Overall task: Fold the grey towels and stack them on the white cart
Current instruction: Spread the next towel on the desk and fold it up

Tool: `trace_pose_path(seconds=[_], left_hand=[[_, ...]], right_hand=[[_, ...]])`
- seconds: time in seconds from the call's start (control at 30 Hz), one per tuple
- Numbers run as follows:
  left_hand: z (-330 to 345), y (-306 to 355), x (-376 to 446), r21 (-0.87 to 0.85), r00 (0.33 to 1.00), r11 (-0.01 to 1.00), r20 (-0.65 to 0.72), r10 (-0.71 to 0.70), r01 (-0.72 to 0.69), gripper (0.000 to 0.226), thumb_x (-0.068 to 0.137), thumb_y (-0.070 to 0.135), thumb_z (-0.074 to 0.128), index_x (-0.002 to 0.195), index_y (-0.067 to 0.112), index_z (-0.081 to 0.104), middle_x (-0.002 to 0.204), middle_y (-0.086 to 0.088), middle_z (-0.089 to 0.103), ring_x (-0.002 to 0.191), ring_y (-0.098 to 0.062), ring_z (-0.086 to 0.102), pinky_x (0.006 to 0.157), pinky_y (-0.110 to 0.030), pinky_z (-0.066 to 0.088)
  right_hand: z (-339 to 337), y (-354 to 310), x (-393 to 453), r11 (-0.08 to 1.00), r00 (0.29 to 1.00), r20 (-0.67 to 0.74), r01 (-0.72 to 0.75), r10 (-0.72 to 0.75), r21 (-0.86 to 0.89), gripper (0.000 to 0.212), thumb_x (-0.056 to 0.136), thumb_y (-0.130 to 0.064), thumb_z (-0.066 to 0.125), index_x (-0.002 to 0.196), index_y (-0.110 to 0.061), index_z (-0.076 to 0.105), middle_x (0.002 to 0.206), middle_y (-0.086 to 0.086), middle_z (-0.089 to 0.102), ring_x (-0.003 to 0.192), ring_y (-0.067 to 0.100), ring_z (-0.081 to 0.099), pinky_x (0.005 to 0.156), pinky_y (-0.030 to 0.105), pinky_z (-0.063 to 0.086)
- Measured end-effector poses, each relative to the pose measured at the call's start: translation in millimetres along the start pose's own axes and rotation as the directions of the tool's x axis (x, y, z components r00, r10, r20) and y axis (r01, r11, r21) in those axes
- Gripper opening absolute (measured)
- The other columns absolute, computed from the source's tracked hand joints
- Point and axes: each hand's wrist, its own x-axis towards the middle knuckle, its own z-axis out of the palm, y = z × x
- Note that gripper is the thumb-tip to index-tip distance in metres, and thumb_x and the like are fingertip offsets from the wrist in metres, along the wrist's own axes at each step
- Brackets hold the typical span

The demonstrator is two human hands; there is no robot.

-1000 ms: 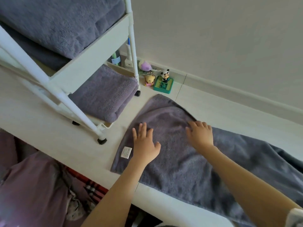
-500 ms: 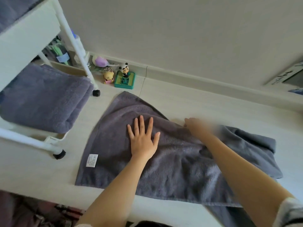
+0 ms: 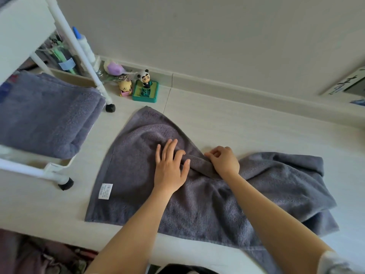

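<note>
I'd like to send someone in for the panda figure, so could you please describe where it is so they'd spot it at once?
Start at the white cart on the left and follow its rear leg down to the baseboard. Just right of that leg, small toys sit along the wall beyond the far corner of the grey towel. The panda figure is the black-and-white one standing on a green square base, right of a small yellow figure.

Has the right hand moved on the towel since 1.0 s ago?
Yes. The right hand shifted toward the towel's far edge, away from its white label, and went from lying flat to pinching a ridge of cloth beside the left hand.
</note>
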Motion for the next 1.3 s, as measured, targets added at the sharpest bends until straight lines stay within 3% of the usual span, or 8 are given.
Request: trace_pose_path(seconds=[0.17, 0.27, 0.33, 0.47, 0.7, 0.93, 1.2, 1.3], left_hand=[[1.2, -0.2, -1.2, 0.006, 1.0, 1.0, -0.018, -0.021, 0.021, 0.041, 0.092, 0.039, 0.042, 0.117, 0.014, 0.061, 0.146, -0.016, 0.038, 0.139, -0.031, 0.029, 0.115, -0.052, 0.015], [0.6, -0.7, -0.8, 0.0, 0.999, 1.0, -0.033, -0.02, 0.02, 0.04, 0.091, 0.039, 0.043, 0.115, 0.014, 0.063, 0.146, -0.016, 0.038, 0.138, -0.032, 0.031, 0.115, -0.053, 0.016], [0.9, -1.0, -1.0, -0.002, 0.999, 1.0, -0.034, -0.021, 0.021, 0.039, 0.091, 0.04, 0.043, 0.111, 0.014, 0.064, 0.146, -0.016, 0.038, 0.138, -0.031, 0.031, 0.115, -0.052, 0.015], [0.7, -0.6, -0.3, 0.0, 0.999, 1.0, -0.03, -0.018, 0.018, 0.036, 0.091, 0.041, 0.043, 0.103, 0.014, 0.065, 0.145, -0.015, 0.039, 0.138, -0.03, 0.03, 0.116, -0.051, 0.013], [0.3, -0.1, -1.5, 0.001, 0.997, 1.0, -0.072, -0.008, 0.008, 0.033, 0.09, 0.037, 0.046, 0.093, 0.01, 0.066, 0.138, -0.017, 0.045, 0.133, -0.031, 0.036, 0.116, -0.052, 0.015], [-2.0, 1.4, -1.1, -0.003, 0.999, 1.0, -0.036, -0.025, 0.025, 0.047, 0.091, 0.038, 0.043, 0.13, 0.014, 0.056, 0.146, -0.016, 0.036, 0.137, -0.029, 0.029, 0.117, -0.05, 0.013], [-0.2, 1.0, -0.8, 0.059, 0.995, 0.996, 0.071, -0.064, 0.06, 0.055, 0.091, 0.041, 0.039, 0.141, 0.019, 0.044, 0.153, -0.016, 0.027, 0.142, -0.03, 0.022, 0.117, -0.05, 0.01], [0.5, 1.3, -2.9, 0.037, 0.996, 0.997, 0.056, -0.067, 0.065, 0.055, 0.091, 0.04, 0.04, 0.142, 0.02, 0.043, 0.153, -0.016, 0.027, 0.141, -0.032, 0.025, 0.116, -0.052, 0.014]], right_hand=[[-19.5, -6.8, 15.6, 0.998, 0.997, 0.048, 0.06, -0.061, 0.024, 0.019, 0.089, -0.033, 0.06, 0.086, -0.014, 0.062, 0.09, 0.002, 0.063, 0.086, 0.021, 0.057, 0.069, 0.028, 0.04], [-41.1, -22.7, 23.3, 0.979, 0.945, 0.304, 0.164, -0.121, -0.12, 0.022, 0.087, -0.033, 0.063, 0.083, -0.012, 0.063, 0.072, -0.001, 0.062, 0.068, 0.016, 0.056, 0.067, 0.027, 0.044], [-39.5, -28.1, 20.3, 0.967, 0.906, 0.407, 0.195, -0.115, -0.162, 0.018, 0.085, -0.029, 0.066, 0.085, -0.011, 0.068, 0.073, -0.002, 0.063, 0.068, 0.013, 0.054, 0.067, 0.025, 0.042], [-22.9, -23.8, 17.1, 0.979, 0.938, 0.329, 0.161, -0.112, -0.126, 0.012, 0.086, -0.025, 0.065, 0.08, -0.014, 0.069, 0.087, 0.003, 0.07, 0.076, 0.014, 0.056, 0.067, 0.025, 0.042], [2.2, -16.5, 10.5, 0.987, 0.997, 0.034, 0.067, -0.063, -0.146, 0.025, 0.077, -0.045, 0.07, 0.078, -0.027, 0.053, 0.09, -0.004, 0.063, 0.086, 0.022, 0.058, 0.069, 0.029, 0.042], [-7.3, -20.6, 32.2, 0.973, 0.991, -0.108, 0.056, -0.082, -0.224, 0.023, 0.087, -0.041, 0.06, 0.093, -0.019, 0.061, 0.106, 0.007, 0.06, 0.1, 0.028, 0.053, 0.087, 0.037, 0.041], [-1.9, -10.7, 27.6, 0.907, 0.976, -0.001, 0.2, -0.216, -0.37, 0.029, 0.091, -0.041, 0.054, 0.101, -0.015, 0.063, 0.112, 0.007, 0.056, 0.107, 0.028, 0.049, 0.091, 0.035, 0.034], [-18.1, -20.8, 41.1, 0.99, 0.996, -0.002, 0.09, -0.091, -0.106, 0.025, 0.093, -0.033, 0.054, 0.099, -0.009, 0.058, 0.105, 0.013, 0.062, 0.099, 0.033, 0.056, 0.077, 0.032, 0.04]])
